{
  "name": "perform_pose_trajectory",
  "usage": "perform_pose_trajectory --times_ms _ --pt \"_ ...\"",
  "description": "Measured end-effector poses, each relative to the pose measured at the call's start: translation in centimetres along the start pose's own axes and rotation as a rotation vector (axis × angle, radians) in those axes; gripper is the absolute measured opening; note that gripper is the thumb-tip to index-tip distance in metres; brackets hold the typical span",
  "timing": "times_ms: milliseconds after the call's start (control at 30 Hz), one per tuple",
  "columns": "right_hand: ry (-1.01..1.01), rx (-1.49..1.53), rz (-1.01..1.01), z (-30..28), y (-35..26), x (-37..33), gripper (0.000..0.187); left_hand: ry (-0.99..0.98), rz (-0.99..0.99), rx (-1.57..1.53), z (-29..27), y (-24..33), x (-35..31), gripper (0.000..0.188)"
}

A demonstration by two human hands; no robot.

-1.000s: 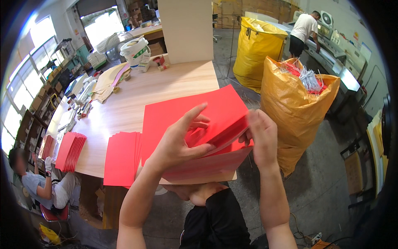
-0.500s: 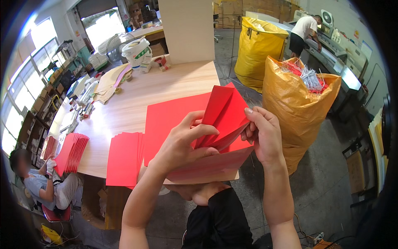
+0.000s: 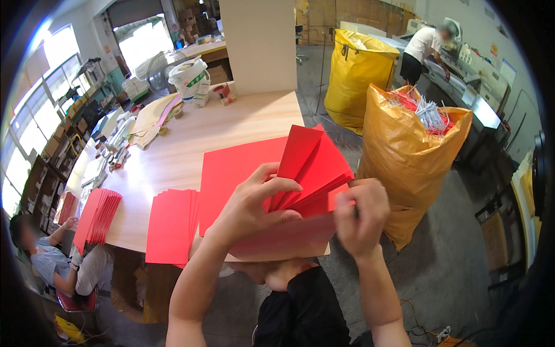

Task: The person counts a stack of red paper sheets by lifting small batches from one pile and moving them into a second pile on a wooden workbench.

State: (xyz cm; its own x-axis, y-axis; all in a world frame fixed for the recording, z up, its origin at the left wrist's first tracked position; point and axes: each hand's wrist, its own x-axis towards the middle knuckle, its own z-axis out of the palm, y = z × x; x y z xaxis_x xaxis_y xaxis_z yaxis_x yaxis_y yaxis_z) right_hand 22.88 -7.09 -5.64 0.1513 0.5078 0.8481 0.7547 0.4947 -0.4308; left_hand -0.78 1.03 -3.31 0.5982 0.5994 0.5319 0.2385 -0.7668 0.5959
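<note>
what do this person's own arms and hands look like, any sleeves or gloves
The left hand and right hand are ungloved, with no ring visible, though the right is blurred. Left forearm and right forearm are bare: no sleeve, watch or bracelet shows.

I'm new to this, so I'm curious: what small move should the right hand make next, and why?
Probably pinch the layered right edges of the folded red sheets: the left hand holds them from the left, while the right hand, blurred, is close beside those edges.
</note>
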Motion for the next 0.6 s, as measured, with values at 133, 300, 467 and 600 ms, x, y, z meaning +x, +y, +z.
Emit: perform_pose_trajectory --times_ms 133,300,467,600 --pt "-0.484 -0.036 -0.184 0.3 -0.9 -0.7 0.031 -0.072 0.059 0.136 -0.1 0.4 0.1 0.067" --pt "-0.576 -0.052 -0.103 -0.2 -0.6 -1.2 0.039 -0.168 0.135 0.336 0.4 1.4 0.2 0.08" --pt "-0.597 -0.024 -0.065 -0.2 -0.7 -1.1 0.041 -0.114 0.158 0.347 0.5 0.6 0.1 0.068" --pt "-0.583 -0.006 -0.075 -0.1 -0.9 -0.7 0.045 -0.115 0.135 0.343 0.5 0.5 0.3 0.055"
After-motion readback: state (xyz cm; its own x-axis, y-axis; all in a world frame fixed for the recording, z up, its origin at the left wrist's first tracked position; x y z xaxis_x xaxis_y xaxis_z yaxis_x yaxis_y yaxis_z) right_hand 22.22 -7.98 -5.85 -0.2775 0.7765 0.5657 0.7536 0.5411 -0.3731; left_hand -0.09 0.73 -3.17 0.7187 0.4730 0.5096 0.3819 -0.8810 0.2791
